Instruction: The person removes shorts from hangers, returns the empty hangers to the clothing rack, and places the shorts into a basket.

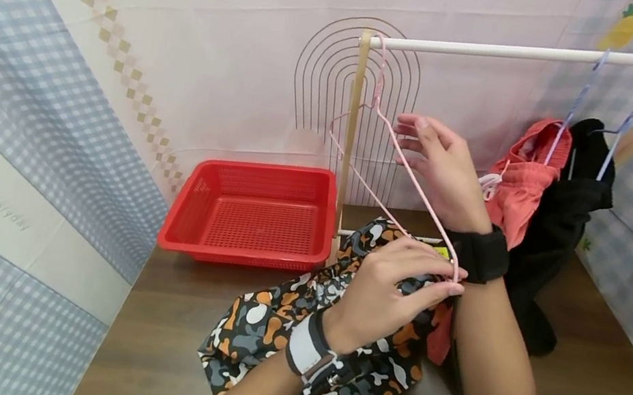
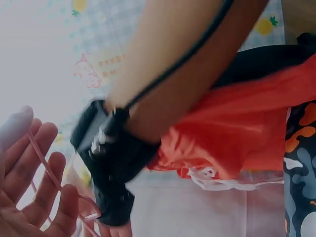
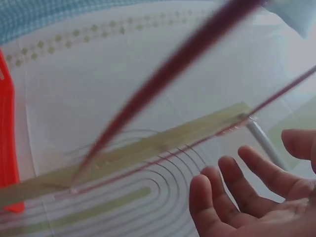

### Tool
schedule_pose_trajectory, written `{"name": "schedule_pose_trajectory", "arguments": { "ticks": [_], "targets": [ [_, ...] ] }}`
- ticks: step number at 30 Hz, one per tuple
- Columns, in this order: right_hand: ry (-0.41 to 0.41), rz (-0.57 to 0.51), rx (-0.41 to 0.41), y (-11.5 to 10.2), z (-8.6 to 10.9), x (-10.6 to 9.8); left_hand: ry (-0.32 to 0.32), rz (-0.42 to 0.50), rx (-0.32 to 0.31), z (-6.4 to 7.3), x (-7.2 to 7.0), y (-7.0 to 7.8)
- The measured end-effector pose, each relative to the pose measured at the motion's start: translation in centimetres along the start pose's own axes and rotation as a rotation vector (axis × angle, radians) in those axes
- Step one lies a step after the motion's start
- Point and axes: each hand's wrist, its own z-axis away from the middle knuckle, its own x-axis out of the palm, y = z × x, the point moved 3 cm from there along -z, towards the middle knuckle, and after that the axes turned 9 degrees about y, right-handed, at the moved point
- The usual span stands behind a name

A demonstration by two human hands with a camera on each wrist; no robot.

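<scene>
A pink hanger hooks over the left end of the white rail. My left hand pinches the hanger's near lower corner between thumb and fingers; in the left wrist view the pink wire crosses the fingers. Just behind the hanger's slanting side is my right hand, with its fingers spread and holding nothing; the right wrist view shows its loosely bent fingers beside the hanger wire. Below both hands a black, grey, orange and white patterned garment lies bunched, partly hidden by the left arm.
A red plastic basket stands left of the wooden rack post. Coral shorts and a black garment hang on blue hangers at the right, close to my right wrist. A patterned cloth backdrop rises behind.
</scene>
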Motion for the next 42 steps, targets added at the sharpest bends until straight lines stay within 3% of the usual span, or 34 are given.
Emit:
{"name": "schedule_pose_trajectory", "arguments": {
  "ticks": [6,16,23,26,29,34,42],
  "targets": [
    [-0.034,0.017,0.007,-1.6,2.5,-1.0,0.013,-0.050,0.009,0.1,-0.2,-0.5],
    [-0.117,0.373,0.013,-3.4,7.9,-3.3,0.017,-0.121,0.026,0.5,-0.1,-0.9],
    [-0.085,0.396,-0.022,-4.2,11.8,-5.7,-0.006,-0.151,0.021,0.8,-0.4,-1.3],
    [-0.018,0.385,-0.051,-4.2,12.8,-6.1,-0.014,-0.154,0.012,1.0,-0.5,-1.6],
    [0.106,0.404,-0.124,-4.4,13.6,-6.0,-0.023,-0.150,-0.010,1.3,-0.6,-1.8],
    [0.325,0.556,-0.252,-4.7,15.0,-5.8,-0.041,-0.129,-0.082,2.4,-0.8,-2.2],
    [0.513,0.594,-0.387,-4.1,14.9,-6.8,-0.075,-0.114,-0.170,4.4,-1.4,-2.9]
  ]
}}
